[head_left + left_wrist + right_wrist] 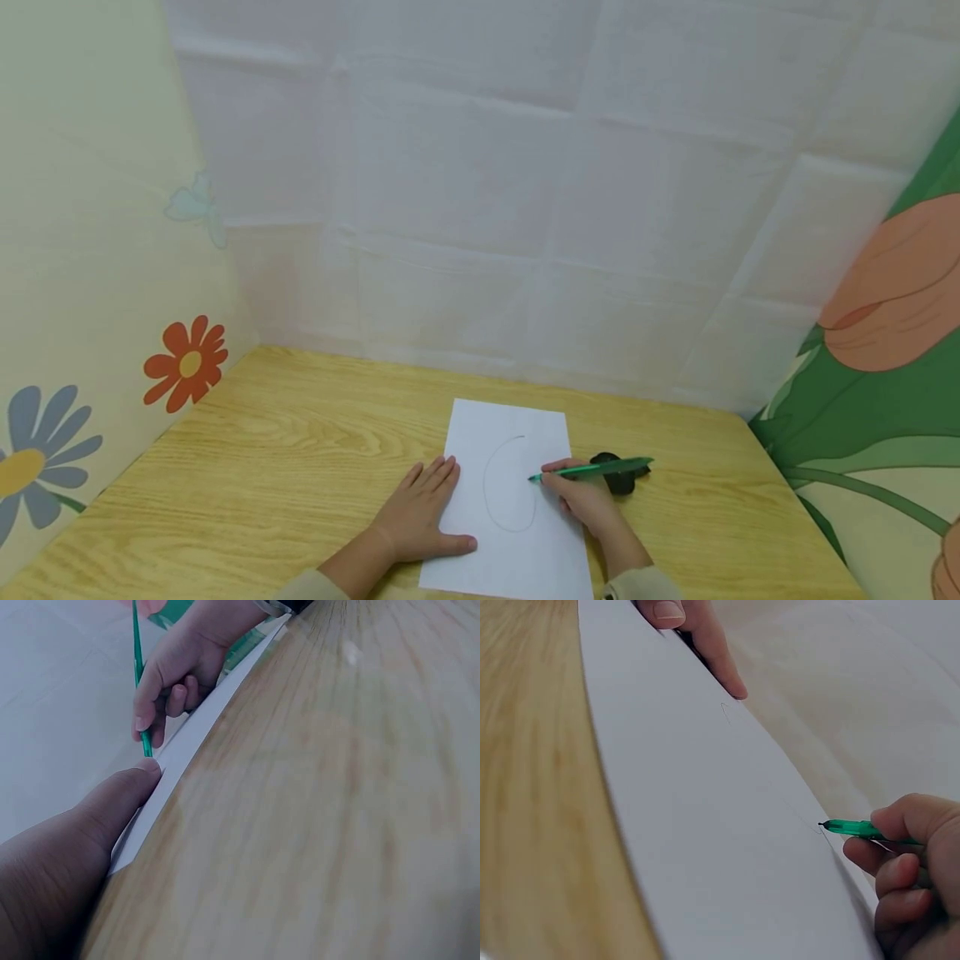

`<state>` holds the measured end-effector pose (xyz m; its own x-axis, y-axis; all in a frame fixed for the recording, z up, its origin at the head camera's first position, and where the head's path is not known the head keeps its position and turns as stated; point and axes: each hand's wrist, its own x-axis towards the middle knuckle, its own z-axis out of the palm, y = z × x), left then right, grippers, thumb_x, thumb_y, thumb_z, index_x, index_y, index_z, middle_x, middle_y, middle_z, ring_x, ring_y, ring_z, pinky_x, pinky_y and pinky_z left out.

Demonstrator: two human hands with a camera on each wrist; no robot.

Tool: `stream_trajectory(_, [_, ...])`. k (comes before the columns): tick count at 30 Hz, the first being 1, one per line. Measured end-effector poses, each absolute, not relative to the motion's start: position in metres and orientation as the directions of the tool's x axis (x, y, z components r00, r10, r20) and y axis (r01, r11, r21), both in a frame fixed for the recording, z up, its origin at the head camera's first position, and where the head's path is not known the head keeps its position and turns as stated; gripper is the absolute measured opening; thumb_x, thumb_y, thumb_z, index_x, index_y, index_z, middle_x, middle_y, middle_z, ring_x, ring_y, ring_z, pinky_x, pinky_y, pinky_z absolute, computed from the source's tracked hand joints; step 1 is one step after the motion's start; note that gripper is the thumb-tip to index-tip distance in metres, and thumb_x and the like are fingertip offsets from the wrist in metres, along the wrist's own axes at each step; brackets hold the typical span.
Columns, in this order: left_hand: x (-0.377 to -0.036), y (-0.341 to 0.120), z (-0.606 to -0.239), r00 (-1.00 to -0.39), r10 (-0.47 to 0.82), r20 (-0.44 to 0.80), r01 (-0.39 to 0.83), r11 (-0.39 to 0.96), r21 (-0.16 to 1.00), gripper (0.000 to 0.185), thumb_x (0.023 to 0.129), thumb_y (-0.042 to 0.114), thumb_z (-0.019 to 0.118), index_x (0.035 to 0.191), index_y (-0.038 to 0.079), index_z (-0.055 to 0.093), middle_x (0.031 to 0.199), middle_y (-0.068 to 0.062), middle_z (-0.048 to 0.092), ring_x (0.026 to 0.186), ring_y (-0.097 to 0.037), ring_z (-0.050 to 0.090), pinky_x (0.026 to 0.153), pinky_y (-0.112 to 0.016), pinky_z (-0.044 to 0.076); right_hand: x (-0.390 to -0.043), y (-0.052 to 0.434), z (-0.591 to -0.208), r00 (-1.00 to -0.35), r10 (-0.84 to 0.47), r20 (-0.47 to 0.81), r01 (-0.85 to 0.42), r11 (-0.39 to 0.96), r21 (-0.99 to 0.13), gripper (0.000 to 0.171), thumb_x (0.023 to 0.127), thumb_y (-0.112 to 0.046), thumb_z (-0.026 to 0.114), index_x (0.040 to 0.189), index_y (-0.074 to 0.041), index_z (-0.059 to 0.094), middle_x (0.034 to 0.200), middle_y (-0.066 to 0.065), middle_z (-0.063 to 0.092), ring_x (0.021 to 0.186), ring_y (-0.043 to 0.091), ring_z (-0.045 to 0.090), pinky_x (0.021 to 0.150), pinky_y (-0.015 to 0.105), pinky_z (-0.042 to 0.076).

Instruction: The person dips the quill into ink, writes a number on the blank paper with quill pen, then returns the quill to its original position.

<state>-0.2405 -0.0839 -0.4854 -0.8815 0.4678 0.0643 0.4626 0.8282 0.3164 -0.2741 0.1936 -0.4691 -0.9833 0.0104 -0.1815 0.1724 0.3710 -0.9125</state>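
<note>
A white sheet of paper (551, 554) lies on the wooden table, bearing a thin, open oval line (484, 487). My left hand (420, 512) rests with fingers straight and thumb spread over the sheet's left edge. Between thumb and fingers, my right hand (588, 500) pinches a green pen (592, 469) at the sheet's right side. The pen's dark tip (822, 823) points at the paper, close to the end of the line; I cannot tell whether it touches. In the left wrist view, the left thumb (124, 791) lies along the paper's near edge.
Just beyond the right hand is a small black rounded object (621, 483), partly covered by the pen; its kind is unclear. The wood-grain table (300, 433) meets a creased white cloth (465, 208) at the back. Flower-printed panels stand left and right.
</note>
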Motion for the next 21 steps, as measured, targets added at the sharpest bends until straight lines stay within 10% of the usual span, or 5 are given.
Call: stream_trajectory(21, [-0.2405, -0.0837, -0.4824, -0.885, 0.463, 0.038, 0.449, 0.832, 0.326, 0.114, 0.076, 0.081, 0.054, 0.152, 0.0, 0.03, 0.161, -0.015, 0.026, 0.151, -0.031, 0.021, 0.123, -0.053, 0.014, -0.2795, 0.1873, -0.4668, -0.984, 0.007, -0.178, 0.169, 0.364, -0.916, 0.026, 0.084, -0.02, 0.072, 0.106, -0.006, 0.072, 0.057, -0.006, 0.05, 0.049, 0.008, 0.042, 0.048, 0.019, 0.035])
